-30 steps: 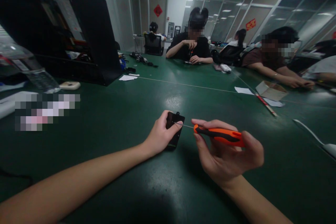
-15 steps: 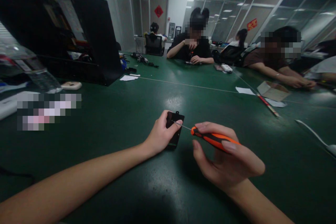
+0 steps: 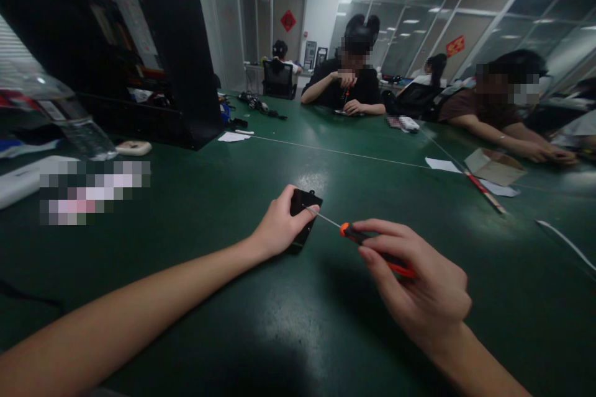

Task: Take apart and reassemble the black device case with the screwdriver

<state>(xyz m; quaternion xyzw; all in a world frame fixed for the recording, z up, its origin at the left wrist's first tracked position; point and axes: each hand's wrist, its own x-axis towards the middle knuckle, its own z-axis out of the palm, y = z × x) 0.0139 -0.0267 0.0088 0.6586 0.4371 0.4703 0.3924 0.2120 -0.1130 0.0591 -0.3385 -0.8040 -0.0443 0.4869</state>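
Observation:
My left hand (image 3: 282, 223) grips a flat black rectangular piece (image 3: 305, 237) with a small tab at its far end, thumb across its face. What device it belongs to I cannot make out. An orange and black screwdriver (image 3: 354, 233) is in my right hand (image 3: 419, 273), fingers closed around the handle. Its thin metal shaft slants left past my left thumb, and the tip is over the face of the black piece. Whether the tip touches a screw is too small to tell.
The green table (image 3: 209, 198) spreads all around. At left are a black open case (image 3: 181, 74), a plastic bottle (image 3: 79, 121) and a beige rounded object (image 3: 134, 147). An open cardboard box (image 3: 496, 165) and a red stick (image 3: 484, 191) lie at right. Co-workers sit across.
My right hand has turned around the screwdriver handle, its fingers now wrapped more closely over it. The black piece and my left hand appear slightly higher and further left.

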